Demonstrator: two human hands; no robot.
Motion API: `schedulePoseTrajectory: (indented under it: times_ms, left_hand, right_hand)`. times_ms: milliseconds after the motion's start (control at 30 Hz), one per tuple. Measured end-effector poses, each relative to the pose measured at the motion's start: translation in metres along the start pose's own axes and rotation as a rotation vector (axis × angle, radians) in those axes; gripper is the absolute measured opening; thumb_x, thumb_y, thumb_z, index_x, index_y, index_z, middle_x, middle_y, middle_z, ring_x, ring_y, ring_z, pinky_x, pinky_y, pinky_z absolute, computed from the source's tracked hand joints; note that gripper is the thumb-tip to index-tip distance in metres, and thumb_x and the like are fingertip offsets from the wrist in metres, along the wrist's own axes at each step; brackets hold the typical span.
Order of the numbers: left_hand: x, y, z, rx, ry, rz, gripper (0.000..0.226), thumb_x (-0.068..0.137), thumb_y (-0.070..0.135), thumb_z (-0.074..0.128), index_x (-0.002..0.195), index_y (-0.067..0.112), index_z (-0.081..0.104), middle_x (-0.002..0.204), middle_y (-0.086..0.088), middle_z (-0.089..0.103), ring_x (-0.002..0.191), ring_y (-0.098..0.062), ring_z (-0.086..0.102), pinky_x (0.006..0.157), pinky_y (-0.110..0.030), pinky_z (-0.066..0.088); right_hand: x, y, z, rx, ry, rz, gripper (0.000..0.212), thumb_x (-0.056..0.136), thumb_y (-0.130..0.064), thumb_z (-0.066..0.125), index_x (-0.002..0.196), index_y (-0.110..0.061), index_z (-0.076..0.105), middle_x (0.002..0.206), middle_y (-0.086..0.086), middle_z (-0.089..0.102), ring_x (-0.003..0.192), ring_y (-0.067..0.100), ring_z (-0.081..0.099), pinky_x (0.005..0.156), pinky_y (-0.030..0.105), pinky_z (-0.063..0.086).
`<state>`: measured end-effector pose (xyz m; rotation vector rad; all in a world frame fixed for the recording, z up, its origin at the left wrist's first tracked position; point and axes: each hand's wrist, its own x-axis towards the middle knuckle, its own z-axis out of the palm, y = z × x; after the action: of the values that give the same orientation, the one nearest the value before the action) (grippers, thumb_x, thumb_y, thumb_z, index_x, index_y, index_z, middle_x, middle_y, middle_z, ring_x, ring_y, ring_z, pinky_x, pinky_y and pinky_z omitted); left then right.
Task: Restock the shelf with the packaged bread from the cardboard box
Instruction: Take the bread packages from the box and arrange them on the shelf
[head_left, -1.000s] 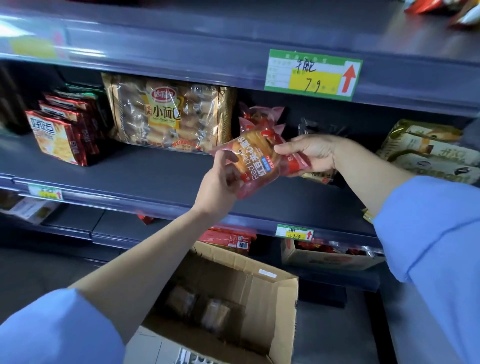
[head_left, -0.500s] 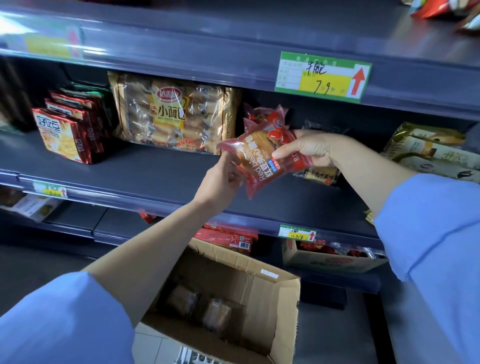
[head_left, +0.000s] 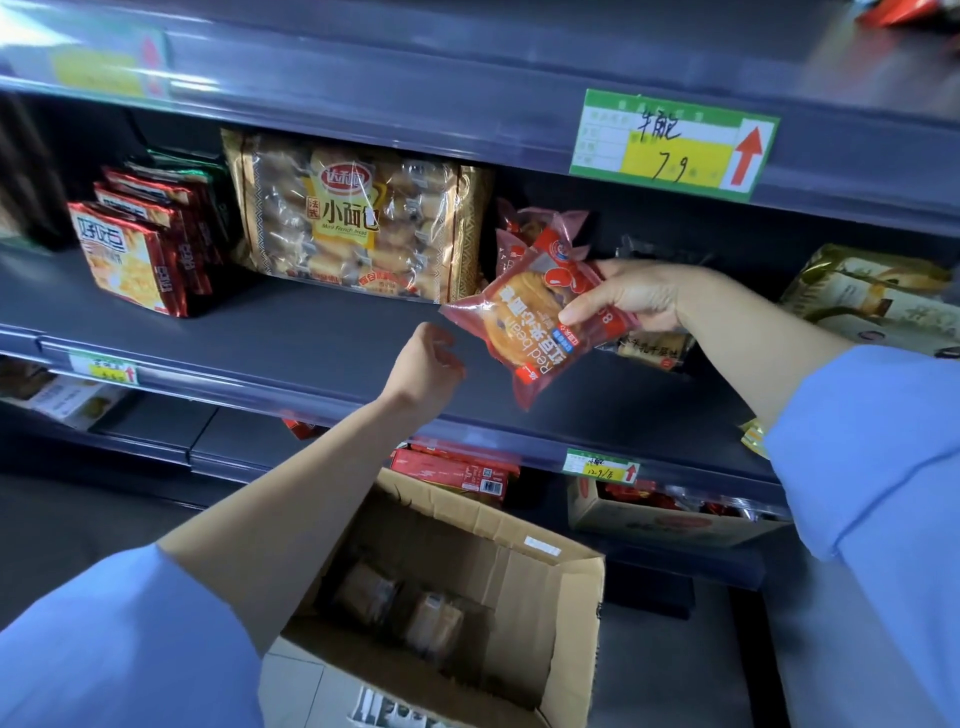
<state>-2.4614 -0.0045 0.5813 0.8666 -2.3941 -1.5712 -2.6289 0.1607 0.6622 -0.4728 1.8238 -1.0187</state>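
We see a dark shelf (head_left: 322, 332) carrying red snack packs (head_left: 130, 260) at left, a mini-bread bag (head_left: 353, 223) beside them — gold-green bags (head_left: 872, 296) far right.

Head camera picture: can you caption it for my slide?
Right hand holds red bean bread packet over the shelf; empty left hand nearby, cardboard box below.

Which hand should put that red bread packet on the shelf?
The right hand. Its fingers pinch the red bean bread packet, already over the shelf beside matching packets. The left hand is empty, below the packet.
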Motion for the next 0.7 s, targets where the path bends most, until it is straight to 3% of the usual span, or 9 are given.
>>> schedulePoseTrajectory:
  times_ms: [133,233,300,400,467,567,700]
  left_hand:
    - [-0.004,0.007,-0.002,-0.076,-0.084,-0.037,0.046,0.081,0.003,0.066,0.122,0.002,0.047,0.084,-0.003,0.060,0.071,-0.019,0.052,0.073,-0.033,0.044]
    - [-0.010,0.017,-0.004,-0.184,-0.270,-0.084,0.072,0.065,0.025,0.079,0.125,0.009,0.043,0.101,-0.005,0.062,0.089,-0.019,0.058,0.079,-0.033,0.049]
    - [-0.013,0.024,-0.002,-0.254,-0.379,-0.123,0.067,0.063,0.030,0.078,0.119,0.015,0.045,0.105,-0.005,0.063,0.096,-0.019,0.061,0.082,-0.034,0.051]
    - [-0.011,0.030,0.001,-0.395,-0.376,-0.123,0.036,0.078,0.012,0.075,0.105,0.013,0.052,0.077,-0.003,0.061,0.067,-0.017,0.056,0.060,-0.028,0.048]
    - [-0.005,0.031,0.000,-0.421,-0.313,-0.116,0.042,0.073,0.009,0.078,0.108,0.007,0.053,0.069,-0.002,0.063,0.055,-0.014,0.054,0.052,-0.024,0.044]
    - [0.002,0.032,-0.006,-0.275,-0.276,-0.096,0.041,0.075,0.007,0.076,0.110,0.011,0.055,0.096,-0.005,0.066,0.070,-0.016,0.062,0.061,-0.030,0.055]
    - [0.009,0.040,-0.006,0.092,-0.288,-0.013,0.052,0.075,-0.005,0.067,0.123,0.013,0.056,0.094,-0.006,0.064,0.071,-0.024,0.060,0.069,-0.039,0.058]
  right_hand:
    - [0.001,-0.001,0.003,0.006,-0.013,-0.018,0.041,0.079,0.003,0.065,0.117,-0.012,0.059,0.111,0.013,0.067,0.096,0.025,0.066,0.085,0.034,0.055]
    - [0.002,-0.001,0.007,0.060,-0.029,-0.029,0.032,0.081,0.003,0.063,0.110,-0.011,0.062,0.106,0.011,0.069,0.093,0.024,0.067,0.084,0.034,0.056]
    - [0.003,0.001,0.013,0.117,-0.056,-0.031,0.036,0.075,0.001,0.071,0.108,-0.010,0.063,0.099,0.009,0.073,0.088,0.022,0.070,0.082,0.034,0.057]
    - [0.006,0.007,0.018,0.218,-0.099,-0.010,0.072,0.045,-0.009,0.088,0.112,-0.009,0.063,0.098,0.009,0.074,0.084,0.020,0.073,0.084,0.036,0.057]
    - [0.006,0.011,0.018,0.199,-0.059,0.010,0.072,0.049,-0.012,0.086,0.116,-0.014,0.060,0.097,0.003,0.075,0.086,0.015,0.072,0.095,0.039,0.051]
    - [0.003,0.014,0.016,0.136,0.122,0.037,0.067,0.076,-0.005,0.073,0.135,-0.021,0.045,0.120,-0.002,0.064,0.112,0.016,0.058,0.112,0.045,0.031]
    - [0.000,0.019,0.017,-0.154,0.238,0.057,0.088,0.076,-0.011,0.077,0.145,-0.029,0.026,0.150,-0.003,0.032,0.130,0.017,0.037,0.113,0.039,0.030]
